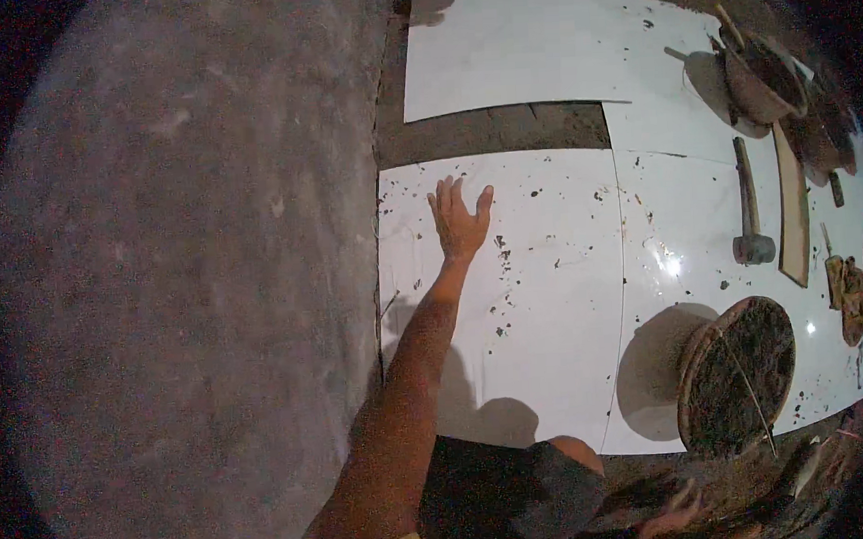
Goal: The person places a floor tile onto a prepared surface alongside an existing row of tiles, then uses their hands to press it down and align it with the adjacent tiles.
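Observation:
My left hand is over a large white tile, near its far left part. Its fingers are spread, the thumb points right, and nothing is in it. Whether the palm presses on the tile or hovers just above is hard to tell. Dark crumbs lie scattered on the surface around the hand. Beyond it, a bare strip of grey-brown bed separates this tile from another white tile. Near my bent knee, a blurred skin-coloured shape cannot be made out; I cannot identify my right hand anywhere.
On the right lie a mallet, a wooden strip and muddy gloves or tools. A round tub of dark material stands at the near right, a bucket at the far right. A grey concrete surface borders the tiles on the left.

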`<state>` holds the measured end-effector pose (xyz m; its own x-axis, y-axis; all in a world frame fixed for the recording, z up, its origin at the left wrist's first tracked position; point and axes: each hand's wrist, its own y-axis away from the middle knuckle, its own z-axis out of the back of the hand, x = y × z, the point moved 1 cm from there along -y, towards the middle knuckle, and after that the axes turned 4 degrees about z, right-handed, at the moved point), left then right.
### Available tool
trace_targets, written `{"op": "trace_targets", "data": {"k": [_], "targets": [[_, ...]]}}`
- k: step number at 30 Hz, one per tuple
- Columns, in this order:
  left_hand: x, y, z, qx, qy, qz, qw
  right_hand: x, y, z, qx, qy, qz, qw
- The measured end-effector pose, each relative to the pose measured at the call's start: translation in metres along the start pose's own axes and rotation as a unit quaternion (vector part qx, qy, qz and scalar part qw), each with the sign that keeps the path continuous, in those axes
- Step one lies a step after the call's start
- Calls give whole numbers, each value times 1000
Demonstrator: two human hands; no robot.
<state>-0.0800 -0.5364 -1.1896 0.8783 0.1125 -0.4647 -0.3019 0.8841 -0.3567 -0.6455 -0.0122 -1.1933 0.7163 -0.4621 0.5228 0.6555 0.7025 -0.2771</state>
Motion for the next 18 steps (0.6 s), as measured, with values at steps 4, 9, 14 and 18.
{"op": "trace_targets", "data": {"k": [4,9,14,18], "targets": [[7,4,-2,-19,-17,-16,1000,149,25,-51,92,-213,150,961],[10,2,-8,-70,-18,-45,996,357,-59,-176,223,-262,240,908],[-16,-2,-1,-93,-13,-89,992,396,-91,-256,197,-118,353,907],[-10,2,1,-7,-25,-98,995,400,-89,-257,211,-112,360,902]]}}
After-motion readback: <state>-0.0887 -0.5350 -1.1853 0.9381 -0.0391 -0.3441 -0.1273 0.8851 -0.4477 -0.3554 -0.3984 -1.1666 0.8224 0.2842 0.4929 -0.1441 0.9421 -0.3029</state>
